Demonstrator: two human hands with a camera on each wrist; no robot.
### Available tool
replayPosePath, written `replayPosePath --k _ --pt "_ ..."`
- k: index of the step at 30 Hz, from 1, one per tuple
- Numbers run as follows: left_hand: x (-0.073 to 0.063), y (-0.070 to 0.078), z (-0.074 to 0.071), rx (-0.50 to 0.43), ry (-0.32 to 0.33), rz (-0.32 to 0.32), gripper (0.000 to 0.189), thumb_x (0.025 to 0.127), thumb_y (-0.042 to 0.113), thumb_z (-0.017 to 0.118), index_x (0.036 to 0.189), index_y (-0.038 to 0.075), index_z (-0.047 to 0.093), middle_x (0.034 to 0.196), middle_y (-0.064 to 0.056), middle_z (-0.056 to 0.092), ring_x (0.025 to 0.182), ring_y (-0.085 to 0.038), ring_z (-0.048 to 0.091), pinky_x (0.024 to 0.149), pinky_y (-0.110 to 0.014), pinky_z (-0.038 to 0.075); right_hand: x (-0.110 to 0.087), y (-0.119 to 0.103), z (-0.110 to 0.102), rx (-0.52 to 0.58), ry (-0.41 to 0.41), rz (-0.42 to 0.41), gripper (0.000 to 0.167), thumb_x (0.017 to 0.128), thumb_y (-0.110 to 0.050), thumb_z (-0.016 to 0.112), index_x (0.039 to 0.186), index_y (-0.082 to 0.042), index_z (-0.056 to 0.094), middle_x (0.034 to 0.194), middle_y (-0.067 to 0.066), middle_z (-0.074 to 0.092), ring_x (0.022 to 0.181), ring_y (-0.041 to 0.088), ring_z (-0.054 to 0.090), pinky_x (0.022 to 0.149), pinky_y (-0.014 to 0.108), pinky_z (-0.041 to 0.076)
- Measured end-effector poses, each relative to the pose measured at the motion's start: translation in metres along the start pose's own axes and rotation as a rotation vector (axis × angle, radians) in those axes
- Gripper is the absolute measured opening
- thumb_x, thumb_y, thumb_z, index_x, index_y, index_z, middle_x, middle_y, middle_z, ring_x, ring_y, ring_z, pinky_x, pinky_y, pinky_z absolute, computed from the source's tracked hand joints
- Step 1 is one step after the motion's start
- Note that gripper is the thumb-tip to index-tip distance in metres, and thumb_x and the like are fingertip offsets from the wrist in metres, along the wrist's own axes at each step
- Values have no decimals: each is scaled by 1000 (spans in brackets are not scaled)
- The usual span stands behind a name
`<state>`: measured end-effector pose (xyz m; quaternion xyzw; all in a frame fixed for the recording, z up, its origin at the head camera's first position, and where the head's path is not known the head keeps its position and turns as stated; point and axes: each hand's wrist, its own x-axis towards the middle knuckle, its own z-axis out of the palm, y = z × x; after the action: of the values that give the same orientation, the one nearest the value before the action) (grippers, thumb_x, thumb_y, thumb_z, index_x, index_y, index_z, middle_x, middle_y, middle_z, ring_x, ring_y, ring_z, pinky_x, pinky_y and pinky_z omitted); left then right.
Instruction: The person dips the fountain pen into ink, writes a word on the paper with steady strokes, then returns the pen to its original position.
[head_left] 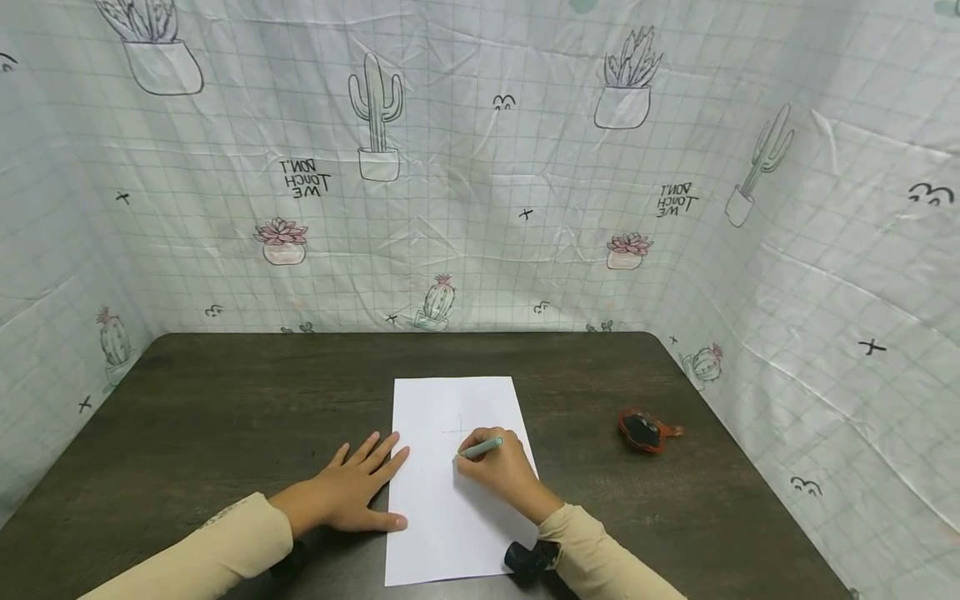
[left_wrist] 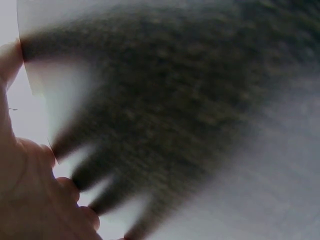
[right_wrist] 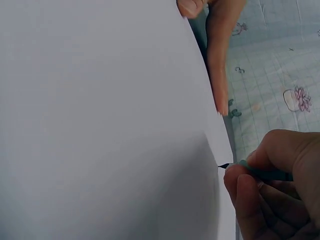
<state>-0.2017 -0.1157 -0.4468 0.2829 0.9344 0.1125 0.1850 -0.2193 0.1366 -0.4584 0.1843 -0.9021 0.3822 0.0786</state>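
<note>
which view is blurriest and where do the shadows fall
Left wrist: blurriest, a dark smear fanning from the left hand, pale glare around it; right wrist: a soft grey shadow dims the paper near the pen; head: clearer overall, with a faint shadow below the right hand.

Booth-like space: cactus-print cloth [head_left: 465, 192] around table [head_left: 262, 383]

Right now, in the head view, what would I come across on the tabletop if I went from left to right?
Left grip, a hand with fingers spread → right grip, a hand holding a pen → small dark object with orange edging.
</note>
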Motion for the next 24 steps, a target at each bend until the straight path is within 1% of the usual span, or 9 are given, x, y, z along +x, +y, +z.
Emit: replayPosePath --k 8,12,15,17,20,24 --pt "1 -2 2 -4 4 -3 97 80 76 50 155 22 19 162 -3 6 147 -34 5 110 -66 9 -7 -9 7 15 -27 -13 7 76 -1 67 72 -8 69 58 -6 62 46 -2 44 45 18 39" --pt "1 -2 2 -7 5 -3 97 80 76 50 155 22 19 162 -3 6 147 -33 5 110 -66 9 -8 -12 8 54 -56 -24 7 77 -1 67 74 -7 69 59 -5 63 47 -2 44 45 17 39" --pt "1 -2 1 -5 7 0 97 80 76 50 155 22 19 162 -3 7 147 -34 5 110 -66 9 -6 -12 7 102 -65 -34 9 79 -2 68 76 -10 69 59 -8 60 48 -2 43 45 16 38" --pt "1 -2 1 -3 9 3 97 80 76 50 155 22 19 162 -3 7 147 -34 5 109 -66 10 -2 -11 5 130 -55 -37 8 80 -3 68 78 -10 69 58 -9 57 49 -1 41 46 17 37" --pt "0 -2 1 -1 11 6 97 80 76 50 155 21 20 162 -4 7 147 -34 5 109 -66 10 5 -7 -1 164 -24 -8 8 80 -3 67 79 -10 70 57 -9 54 50 0 41 47 18 36" --pt "0 -3 2 -6 14 10 97 80 76 50 155 21 19 162 -4 7 147 -34 5 109 -67 9 14 3 -10 154 19 46 12 77 0 66 78 -11 72 57 -7 55 50 1 43 47 18 35"
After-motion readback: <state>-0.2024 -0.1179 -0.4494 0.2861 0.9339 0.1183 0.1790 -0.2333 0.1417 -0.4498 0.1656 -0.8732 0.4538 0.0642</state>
